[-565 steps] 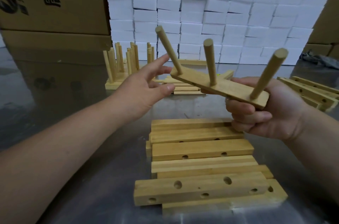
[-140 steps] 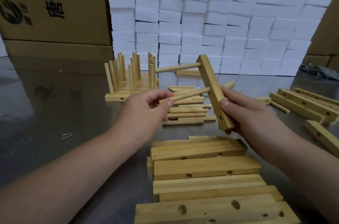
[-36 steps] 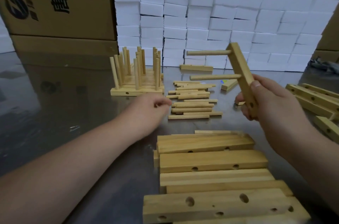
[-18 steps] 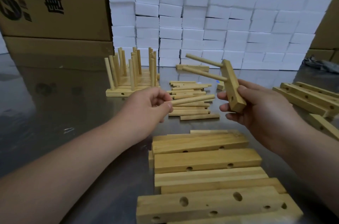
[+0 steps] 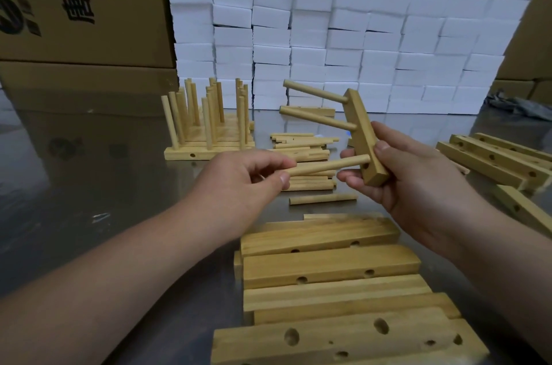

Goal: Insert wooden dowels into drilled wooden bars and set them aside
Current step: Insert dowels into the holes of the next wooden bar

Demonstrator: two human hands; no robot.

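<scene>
Left hand point(image 5: 251, 173) fingers pinch the third dowel point(image 5: 328, 166) into the bar point(image 5: 363, 131) that the right hand point(image 5: 412, 185) grips; below the fingers, many empty bars point(image 5: 328, 269) wait.

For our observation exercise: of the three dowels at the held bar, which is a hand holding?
The lowest dowel, pinched by the left hand; the upper two jut from the bar untouched.

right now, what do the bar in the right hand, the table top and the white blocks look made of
Bar: pale bare wood, faint grain, matte. Table top: probably brushed metal, grey, reflective. White blocks: perhaps foam or sponge, matte with soft edges.
</scene>
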